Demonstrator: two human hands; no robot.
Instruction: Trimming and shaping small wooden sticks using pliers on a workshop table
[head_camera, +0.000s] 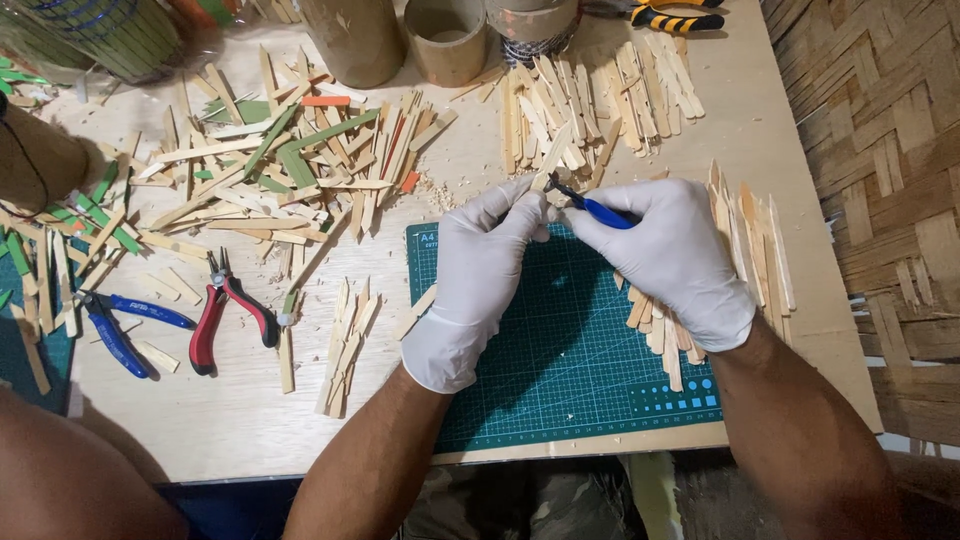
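Both my hands wear white gloves and meet above a green cutting mat (560, 350). My left hand (480, 270) pinches a thin wooden stick (553, 155) that angles up and away from the fingers. My right hand (665, 250) grips a blue-handled cutter (598, 209), whose dark jaws touch the stick near my left fingertips.
Piles of plain and green wooden sticks (290, 165) cover the table's left and back. Red-handled pliers (225, 315) and blue-handled pliers (120, 325) lie at left. Cardboard tubes (445, 40) stand at the back. More cut sticks (750, 235) lie by my right hand. A woven wall (880, 150) runs along the right.
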